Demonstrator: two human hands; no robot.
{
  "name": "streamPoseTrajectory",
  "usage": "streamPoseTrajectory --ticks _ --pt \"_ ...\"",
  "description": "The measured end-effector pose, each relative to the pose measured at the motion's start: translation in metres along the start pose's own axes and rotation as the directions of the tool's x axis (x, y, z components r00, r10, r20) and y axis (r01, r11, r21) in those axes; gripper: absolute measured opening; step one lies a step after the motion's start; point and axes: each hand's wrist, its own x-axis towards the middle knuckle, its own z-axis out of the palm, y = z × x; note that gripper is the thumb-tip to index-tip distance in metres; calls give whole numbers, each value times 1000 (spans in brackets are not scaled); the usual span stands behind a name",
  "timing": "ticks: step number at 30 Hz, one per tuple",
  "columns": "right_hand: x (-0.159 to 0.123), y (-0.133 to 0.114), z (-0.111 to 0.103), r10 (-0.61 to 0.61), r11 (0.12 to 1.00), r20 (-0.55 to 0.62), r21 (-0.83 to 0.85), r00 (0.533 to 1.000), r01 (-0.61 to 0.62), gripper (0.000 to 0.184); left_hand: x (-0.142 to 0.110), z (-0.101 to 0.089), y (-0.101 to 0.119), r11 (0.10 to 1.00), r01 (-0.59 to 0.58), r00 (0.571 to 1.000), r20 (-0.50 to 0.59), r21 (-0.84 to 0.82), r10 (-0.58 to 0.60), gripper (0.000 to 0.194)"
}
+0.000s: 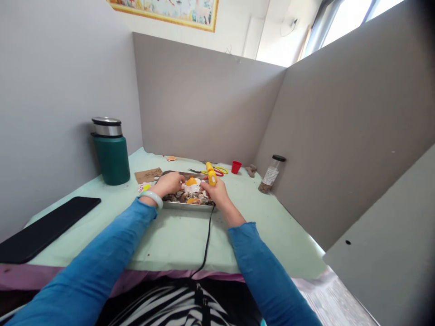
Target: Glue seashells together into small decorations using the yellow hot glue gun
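Note:
A shallow metal tray (185, 206) holds many shells (185, 197), with white and orange-yellow pieces among them. My right hand (217, 191) is wrapped round a yellow glue gun (210, 173) at the tray's right side. A black cord (208, 237) runs from beneath that hand over the table's front edge. Over the tray's left part, my left hand (171, 183) has its fingers curled together, close to a white shell piece (192, 188). Whatever lies between those fingertips is too small to make out. A pale bangle circles my left wrist.
A green bottle (112, 156) stands at the left, behind a long black mat (50, 226). Brown card (148, 175) lies left of the tray. Behind it are scissors (220, 170) and a red cup (236, 167). A black-lidded jar (270, 175) stands right. Grey partitions (207, 99) surround the table.

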Motion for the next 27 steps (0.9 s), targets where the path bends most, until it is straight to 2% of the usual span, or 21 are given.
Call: streamPoseTrajectory --ticks 2,4,7,13,17,19,21,24,27 --pt "-1 -1 0 -1 1000 -3 -5 1000 1 29 2 -2 -4 999 45 998 -42 4 -45 45" --pt "-2 -2 1 -4 1000 -1 -11 1000 4 29 0 -5 -4 999 30 999 -36 -22 -31 43" --pt "-3 -4 1 3 1000 8 -10 1000 -3 29 -7 -8 4 999 -34 999 19 -25 34 31" --pt "-3 -4 1 25 1000 9 4 1000 -25 29 -6 5 23 994 -111 985 134 -1 110 37" --pt "-3 -3 2 34 999 7 -5 999 -34 30 -1 11 16 995 -84 993 83 -55 89 28" --pt "-3 -3 2 34 999 7 -16 999 -33 30 -2 11 11 977 -102 995 0 -185 103 26" --pt "-3 -3 2 23 1000 16 -20 1000 -22 31 -4 10 8 903 -124 992 -72 -410 104 27" --pt "-4 -3 1 -10 1000 47 -10 999 11 33 -9 8 12 674 -126 992 -92 -728 86 33" --pt "-6 -5 1 -36 999 70 18 997 35 35 -16 6 21 455 -109 994 -87 -884 67 37"
